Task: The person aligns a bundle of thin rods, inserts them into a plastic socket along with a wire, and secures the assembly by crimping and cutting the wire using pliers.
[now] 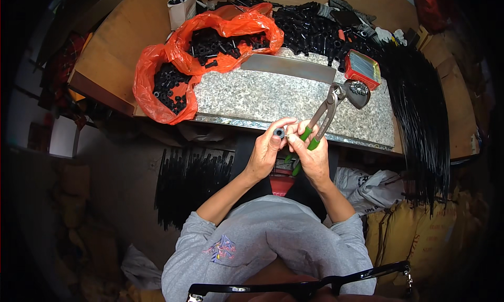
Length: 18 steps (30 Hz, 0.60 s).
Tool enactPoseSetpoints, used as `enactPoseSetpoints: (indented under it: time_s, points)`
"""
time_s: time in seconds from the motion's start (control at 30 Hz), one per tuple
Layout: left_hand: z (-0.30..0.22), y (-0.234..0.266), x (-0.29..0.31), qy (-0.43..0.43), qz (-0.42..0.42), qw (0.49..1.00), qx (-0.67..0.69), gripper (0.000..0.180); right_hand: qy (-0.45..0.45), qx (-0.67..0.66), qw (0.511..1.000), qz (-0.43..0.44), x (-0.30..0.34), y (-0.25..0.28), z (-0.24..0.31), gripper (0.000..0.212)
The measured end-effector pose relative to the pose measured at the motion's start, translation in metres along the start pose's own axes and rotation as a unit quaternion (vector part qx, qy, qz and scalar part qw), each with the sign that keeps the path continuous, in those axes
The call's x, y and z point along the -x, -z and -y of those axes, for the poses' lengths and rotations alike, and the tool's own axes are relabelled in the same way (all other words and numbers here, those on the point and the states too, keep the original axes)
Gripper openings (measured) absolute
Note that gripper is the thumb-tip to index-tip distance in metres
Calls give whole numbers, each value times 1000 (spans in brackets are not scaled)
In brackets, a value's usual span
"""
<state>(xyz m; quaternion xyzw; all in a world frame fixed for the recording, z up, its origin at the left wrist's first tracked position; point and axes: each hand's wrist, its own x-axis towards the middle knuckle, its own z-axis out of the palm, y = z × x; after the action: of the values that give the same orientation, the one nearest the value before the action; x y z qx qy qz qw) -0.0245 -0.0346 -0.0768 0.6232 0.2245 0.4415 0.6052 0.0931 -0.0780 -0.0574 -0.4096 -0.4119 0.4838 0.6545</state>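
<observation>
Both my hands meet at the front edge of the stone slab. In my left hand (264, 151) a short black tubular fitting (279, 132) is pinched, its round open end facing up. My right hand (314, 163) is closed around green-handled pliers (329, 105), whose metal jaws point away over the slab. The right thumb and fingertip also pinch together beside the fitting; whatever is between them is too small to make out. Beyond the jaws sits a dark scoop-like dish (358, 94) of small shiny metal pieces.
The speckled stone slab (236, 94) carries a flat metal plate (289, 67). Orange bags (144, 87) of black fittings stand at left. A red tin (363, 68) and heaped black parts (304, 26) lie farther back. Long black rods (415, 102) hang over the right edge; more rods (191, 181) stand below.
</observation>
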Motion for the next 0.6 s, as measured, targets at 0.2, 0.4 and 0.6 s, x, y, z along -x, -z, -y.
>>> enactPoseSetpoints:
  time_s: [0.2,0.4,0.6]
  points:
    - [9,2,2,4,7,1000,21,62,6,3,1000,-12,-1,0,1,16]
    - [13,15,-1,-18,0,998,58,58,21,395,915,82,-7,27,30,13]
    - [12,21,-2,-9,-23,996,85,56,76,626,760,155,-1,49,60,17]
